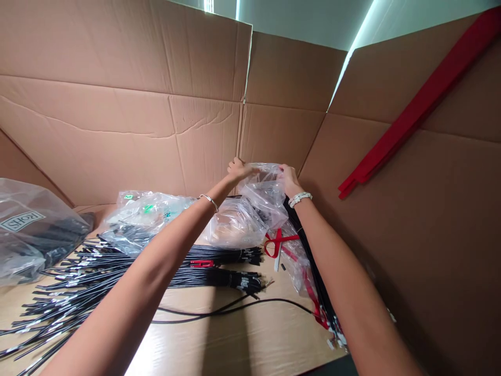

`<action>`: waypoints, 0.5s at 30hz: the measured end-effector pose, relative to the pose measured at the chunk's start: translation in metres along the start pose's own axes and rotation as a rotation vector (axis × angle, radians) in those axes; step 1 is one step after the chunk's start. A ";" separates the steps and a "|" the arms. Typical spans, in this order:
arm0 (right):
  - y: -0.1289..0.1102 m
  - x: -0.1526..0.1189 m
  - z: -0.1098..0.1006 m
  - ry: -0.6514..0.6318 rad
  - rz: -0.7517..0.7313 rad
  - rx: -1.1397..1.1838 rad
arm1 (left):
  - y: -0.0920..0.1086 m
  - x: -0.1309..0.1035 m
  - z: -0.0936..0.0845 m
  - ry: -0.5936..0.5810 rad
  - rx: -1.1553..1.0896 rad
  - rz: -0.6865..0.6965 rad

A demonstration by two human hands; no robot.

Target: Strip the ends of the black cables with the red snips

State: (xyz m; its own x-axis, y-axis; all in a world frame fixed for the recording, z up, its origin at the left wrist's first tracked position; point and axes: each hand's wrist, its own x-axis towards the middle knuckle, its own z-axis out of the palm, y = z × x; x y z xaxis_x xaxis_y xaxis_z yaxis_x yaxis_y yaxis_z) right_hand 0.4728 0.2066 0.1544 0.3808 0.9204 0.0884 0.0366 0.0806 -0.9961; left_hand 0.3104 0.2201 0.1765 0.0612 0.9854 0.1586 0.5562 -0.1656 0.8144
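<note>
Both arms reach to the back of the table, where a clear plastic bag (264,196) is stretched between my hands. My left hand (238,168) is closed on the upper left part of the bag's edge. On the other side, my right hand (288,179) pinches the upper right part. The bag's lower part rests among crumpled plastic, and what lies inside it is hard to make out. Beneath the bag, bundles of black cables (230,279) lie across the table. A dark cable bundle with connectors (336,334) runs under my right forearm.
Cardboard walls (117,130) enclose the table (274,344). Bags of parts (144,214) and a bag marked RoHS (35,230) stand at left. Red ribbon (279,240) lies near the right bundle, and red strips (415,109) hang on the right wall.
</note>
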 end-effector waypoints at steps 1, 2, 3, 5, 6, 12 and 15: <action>-0.001 -0.001 0.002 0.020 -0.013 0.005 | 0.002 -0.005 0.000 0.068 0.142 0.013; -0.001 -0.003 0.005 0.028 -0.033 0.010 | 0.004 -0.009 0.001 0.080 0.276 0.012; -0.002 -0.005 0.006 0.029 -0.050 0.022 | 0.005 -0.013 0.002 0.027 0.375 -0.007; -0.004 -0.010 0.007 0.013 -0.104 0.005 | 0.005 -0.017 0.005 -0.197 0.427 -0.087; -0.005 -0.014 0.006 0.000 -0.145 -0.058 | 0.004 -0.017 0.007 -0.297 0.411 -0.134; -0.020 -0.066 -0.008 0.066 -0.543 -1.179 | -0.016 -0.009 0.012 -0.351 0.206 -0.180; -0.028 -0.099 -0.011 0.112 -0.459 -1.515 | -0.026 -0.006 0.007 -0.307 0.076 -0.148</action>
State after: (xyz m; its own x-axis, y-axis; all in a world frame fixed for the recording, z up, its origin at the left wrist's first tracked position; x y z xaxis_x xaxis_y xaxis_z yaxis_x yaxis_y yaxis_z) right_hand 0.4445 0.1091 0.1739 0.1392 0.8890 0.4362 0.9848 -0.1705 0.0332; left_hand 0.3010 0.2184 0.1506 0.2151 0.9662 -0.1423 0.6372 -0.0284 0.7702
